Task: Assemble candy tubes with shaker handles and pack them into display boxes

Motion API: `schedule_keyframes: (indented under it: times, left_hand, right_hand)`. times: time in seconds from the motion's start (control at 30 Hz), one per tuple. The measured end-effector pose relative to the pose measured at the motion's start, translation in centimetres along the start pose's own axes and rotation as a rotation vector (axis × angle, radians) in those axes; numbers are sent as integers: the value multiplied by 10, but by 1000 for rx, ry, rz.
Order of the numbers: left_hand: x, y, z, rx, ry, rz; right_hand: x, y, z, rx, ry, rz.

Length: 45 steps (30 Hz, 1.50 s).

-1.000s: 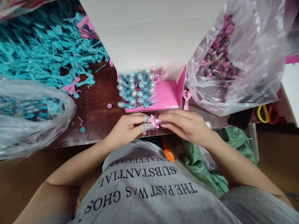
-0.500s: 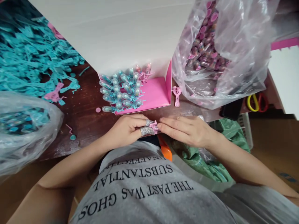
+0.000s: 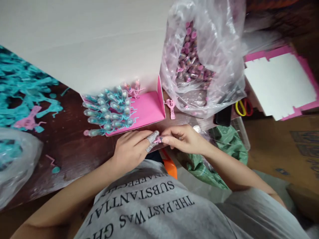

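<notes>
**Hands pinching a small pink piece at the surface edge**

Dark wooden surface (image 3: 72, 146) fills my head view. My left hand (image 3: 129, 151) and right hand (image 3: 183, 139) meet, fingertips clamped on a small pink plastic piece (image 3: 158, 140) just below the pink tray (image 3: 149, 111) of teal-capped capsules (image 3: 107, 111). Clear bag (image 3: 206, 66) sits beyond.

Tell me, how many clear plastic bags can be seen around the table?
2. One big bag stands right of the pink tray, full of pink-capped tubes. Another bag lies at the left edge, partly out of view. More may lie outside the picture.
</notes>
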State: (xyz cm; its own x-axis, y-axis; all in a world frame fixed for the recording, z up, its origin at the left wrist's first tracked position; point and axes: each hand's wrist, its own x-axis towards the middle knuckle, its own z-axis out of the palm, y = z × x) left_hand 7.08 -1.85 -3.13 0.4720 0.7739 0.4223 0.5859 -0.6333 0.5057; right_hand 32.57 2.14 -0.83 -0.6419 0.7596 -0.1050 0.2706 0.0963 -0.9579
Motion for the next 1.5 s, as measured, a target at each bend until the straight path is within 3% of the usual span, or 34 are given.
schedule_keyframes:
  times: [0.03, 0.1, 0.2, 0.27, 0.37, 0.43, 0.5, 0.6, 0.73, 0.83, 0.93, 1.07, 1.2, 1.33, 1.43, 1.5]
  left_hand:
    - [3, -1, -3, -64, -3, -67]
    - [8, -1, -7, -232, -8, -238]
    - [12, 0, -1, -521, -54, -465]
    - [12, 1, 16, -703, -107, -568]
    - [13, 4, 49, -885, -168, -669]
    - [14, 5, 63, -954, -178, -723]
    - [16, 7, 64, -1009, -166, -763]
    - [20, 10, 49, -1055, -123, -803]
    - [30, 10, 35, -1192, -102, -959]
    - [37, 10, 38, -1264, -87, -1004]
    - [41, 11, 42, -1234, -76, -970]
    - [41, 13, 36, -1093, 3, -793]
    - [37, 12, 28, -631, 103, -438]
    - [33, 11, 23, -224, 188, -154]
    - [35, 10, 13, -109, 169, -76]
    - [38, 10, 3, -74, 149, -106]
  right_hand:
    - [4, 3, -17, -5, -3, -28]
    - [17, 16, -62, -132, 143, -94]
    - [49, 57, -135, -631, 641, -2]
    - [77, 86, -168, -853, 695, 213]
    - [119, 113, -186, -901, 743, 377]
    - [134, 115, -182, -887, 731, 414]
    - [129, 107, -171, -875, 684, 375]
    - [88, 78, -144, -790, 609, 190]
    - [18, 24, -82, -176, 342, -166]
    - [-5, 1, -40, 61, 216, -215]
    - [-7, 3, -22, 74, 237, -185]
    - [-6, 8, -21, 51, 324, -163]
    - [-7, 1, -17, -118, 326, -189]
    - [-6, 3, -11, 5, 287, -15]
    - [-3, 6, -13, 72, 215, 47]
    - [2, 3, -17, 98, 217, -24]
